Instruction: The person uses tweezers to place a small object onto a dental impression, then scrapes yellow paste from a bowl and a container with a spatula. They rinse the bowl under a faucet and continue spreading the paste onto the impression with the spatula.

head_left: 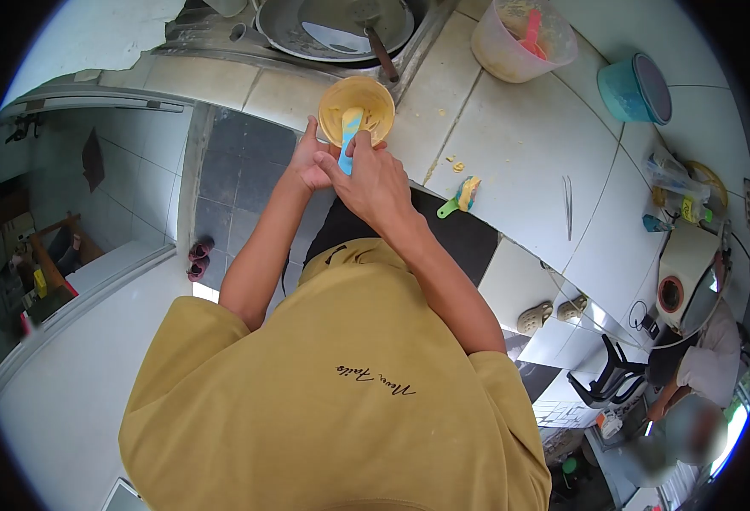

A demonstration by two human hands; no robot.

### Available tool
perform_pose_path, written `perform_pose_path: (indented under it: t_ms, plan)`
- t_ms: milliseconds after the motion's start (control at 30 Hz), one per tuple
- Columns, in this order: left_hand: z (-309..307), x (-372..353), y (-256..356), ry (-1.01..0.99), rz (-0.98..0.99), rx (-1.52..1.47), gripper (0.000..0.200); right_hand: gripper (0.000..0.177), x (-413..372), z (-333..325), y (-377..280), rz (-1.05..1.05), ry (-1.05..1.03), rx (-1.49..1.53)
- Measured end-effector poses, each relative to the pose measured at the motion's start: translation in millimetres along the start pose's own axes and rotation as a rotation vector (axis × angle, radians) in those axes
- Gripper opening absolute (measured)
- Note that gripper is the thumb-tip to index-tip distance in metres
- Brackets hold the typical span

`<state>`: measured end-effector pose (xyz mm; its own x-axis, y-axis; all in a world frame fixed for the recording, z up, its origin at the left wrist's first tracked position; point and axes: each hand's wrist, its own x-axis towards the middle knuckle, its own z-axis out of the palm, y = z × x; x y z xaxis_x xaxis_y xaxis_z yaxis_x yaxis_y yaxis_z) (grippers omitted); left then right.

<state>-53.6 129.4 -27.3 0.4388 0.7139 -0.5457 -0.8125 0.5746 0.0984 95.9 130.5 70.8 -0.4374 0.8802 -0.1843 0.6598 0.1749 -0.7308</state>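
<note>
At twelve o'clock, left hand [311, 163] cradles yellow cup [353, 88], right hand [376, 183] grips blue spatula [348, 140] within, probably mid-scrape; any further stroke calls for a steady cup.

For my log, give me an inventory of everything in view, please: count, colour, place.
Cup: one, yellow-orange, above counter edge
Scraper: one, blue and yellow, dipping into cup
Green-handled tool: one, patterned head, counter edge
Crumbs: several, yellow, beside it
Tweezers: one, silvery, counter
Tub: one, pinkish, counter
Scoop: one, red, inside tub
Lidded container: one, teal, counter
Pan: one, grey, top
Brown-handled utensil: one, in pan
Appliance: one, whitish, right
Clogs: two, beige-grey, floor
Dark shoes: pair, reddish, left floor
Chair: one, black, lower right
Other person: one, pale top, lower right
Left hand: one, at cup
Right hand: one, gripping scraper
</note>
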Motion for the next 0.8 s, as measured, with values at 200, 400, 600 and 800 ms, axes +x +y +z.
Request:
perform_pose_path:
  t_ms: [200, 400, 600, 800]
  plan:
    - [-18, 22, 20, -0.244, -0.123, -0.169, 0.064, 0.025, -3, 4, 3, 0.063, 0.1, -0.031]
    - [-4, -16, 36, -0.125, -0.25, -0.087, 0.066, 0.04, -43, -30, -11, 0.084, 0.178, -0.383]
    - [23, -12, 54, -0.185, -0.302, -0.08, 0.056, 0.04, -59, -2, -27, 0.178, 0.101, -0.431]
    - [36, 4, 58, -0.069, -0.164, 0.094, 0.046, 0.043, -55, -9, -32, 0.17, 0.36, -0.431]
